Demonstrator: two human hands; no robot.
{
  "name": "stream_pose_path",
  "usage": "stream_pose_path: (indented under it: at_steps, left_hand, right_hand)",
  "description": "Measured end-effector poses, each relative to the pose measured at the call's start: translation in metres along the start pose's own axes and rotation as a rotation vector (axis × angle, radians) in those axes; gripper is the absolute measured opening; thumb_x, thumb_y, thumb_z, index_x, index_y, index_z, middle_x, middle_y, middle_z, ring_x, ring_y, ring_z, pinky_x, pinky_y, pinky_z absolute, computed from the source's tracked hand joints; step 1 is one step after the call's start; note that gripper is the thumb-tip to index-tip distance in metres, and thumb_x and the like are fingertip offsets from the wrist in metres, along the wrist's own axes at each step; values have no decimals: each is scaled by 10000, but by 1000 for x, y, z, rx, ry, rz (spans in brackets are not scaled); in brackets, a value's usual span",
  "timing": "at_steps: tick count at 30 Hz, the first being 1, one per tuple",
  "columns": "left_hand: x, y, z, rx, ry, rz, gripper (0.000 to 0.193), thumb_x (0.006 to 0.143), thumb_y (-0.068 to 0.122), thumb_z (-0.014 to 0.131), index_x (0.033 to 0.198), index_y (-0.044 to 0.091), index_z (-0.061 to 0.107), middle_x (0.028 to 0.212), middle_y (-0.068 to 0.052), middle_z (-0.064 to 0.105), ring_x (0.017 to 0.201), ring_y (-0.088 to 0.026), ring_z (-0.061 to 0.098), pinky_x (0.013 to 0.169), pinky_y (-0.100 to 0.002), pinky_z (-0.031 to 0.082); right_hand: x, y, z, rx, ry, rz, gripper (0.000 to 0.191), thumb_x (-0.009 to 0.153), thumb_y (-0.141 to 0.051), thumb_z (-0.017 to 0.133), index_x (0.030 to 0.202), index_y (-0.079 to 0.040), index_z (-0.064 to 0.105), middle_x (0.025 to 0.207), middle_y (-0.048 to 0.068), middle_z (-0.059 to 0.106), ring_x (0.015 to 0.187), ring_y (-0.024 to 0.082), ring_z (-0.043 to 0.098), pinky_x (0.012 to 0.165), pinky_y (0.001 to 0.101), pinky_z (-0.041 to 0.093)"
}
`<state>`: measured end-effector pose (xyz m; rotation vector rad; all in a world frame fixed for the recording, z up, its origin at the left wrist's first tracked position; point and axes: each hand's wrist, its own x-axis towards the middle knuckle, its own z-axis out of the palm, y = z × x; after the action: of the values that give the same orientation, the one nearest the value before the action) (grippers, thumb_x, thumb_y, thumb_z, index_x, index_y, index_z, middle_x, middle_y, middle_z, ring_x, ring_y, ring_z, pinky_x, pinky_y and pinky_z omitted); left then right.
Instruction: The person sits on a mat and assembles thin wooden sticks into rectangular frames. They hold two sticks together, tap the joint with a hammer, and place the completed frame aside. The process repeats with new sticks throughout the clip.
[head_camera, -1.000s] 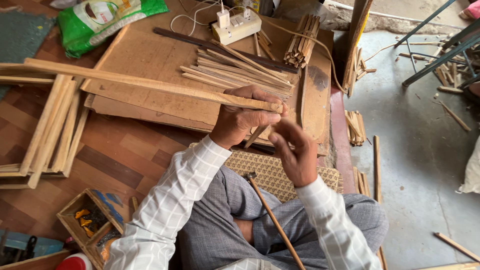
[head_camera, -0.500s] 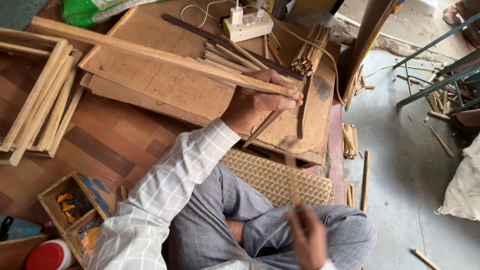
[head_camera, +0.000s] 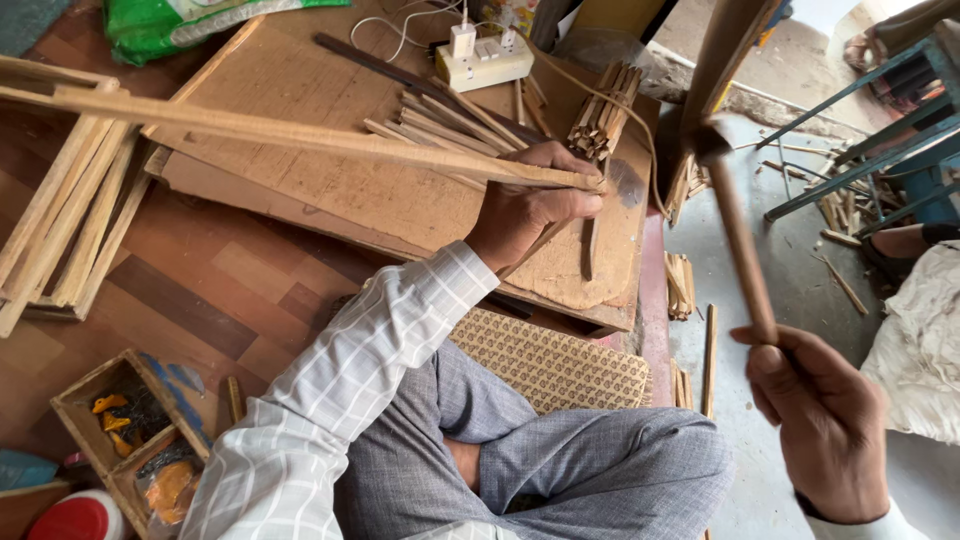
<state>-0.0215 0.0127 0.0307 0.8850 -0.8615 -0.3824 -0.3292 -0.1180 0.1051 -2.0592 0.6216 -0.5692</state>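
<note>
Nearest, at bottom left: a red round lid or cap (head_camera: 78, 518), label unreadable, beside a small open wooden box (head_camera: 128, 430) with orange and dark packets inside.

Right hand (head_camera: 825, 430) clamped on the lower end of a brown wooden hammer handle (head_camera: 742, 250), hammer raised off to the right, head (head_camera: 708, 138) blurred and well apart from the work. Best brought down squarely and in a short arc, eye kept on the strip's end, not on the tool.

Left hand (head_camera: 525, 210) closed around the near end of a long pale wooden strip (head_camera: 300, 135), pinning it on a flat brown cardboard sheet (head_camera: 330, 195) laid on the floor. Fingertips very close to the strip's tip, so better drawn back a little; strip pressed flat to stop it bouncing.

Just past the hand: loose thin wooden sticks (head_camera: 450, 125) and a tied bundle of short sticks (head_camera: 603, 120).

Farthest: a cream plastic power strip (head_camera: 485, 62) with white plugs, and at top left a crumpled green and white plastic bag (head_camera: 190, 22).
</note>
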Motion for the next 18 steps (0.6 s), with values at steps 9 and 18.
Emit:
stream_pose_path:
  at_steps: [9, 18]
  left_hand:
    - [2, -4, 4, -111, 14, -6, 120, 852, 50, 763, 947, 5, 706, 976, -103, 762, 946, -159, 730, 894, -304, 608]
    - [0, -14, 1, -104, 23, 28, 152, 886, 77, 768, 989, -3, 690, 963, -95, 753, 883, -132, 697, 815, -277, 588]
  right_hand:
    - [-1, -25, 6, -551, 191, -346, 253, 1085, -111, 659, 1279, 44, 707, 829, 110, 710, 676, 93, 649, 603, 241, 515]
    - [0, -26, 0, -265, 207, -200, 317, 1090, -119, 655, 1379, 4, 699, 748, 85, 644, 603, 86, 582, 570, 232, 466]
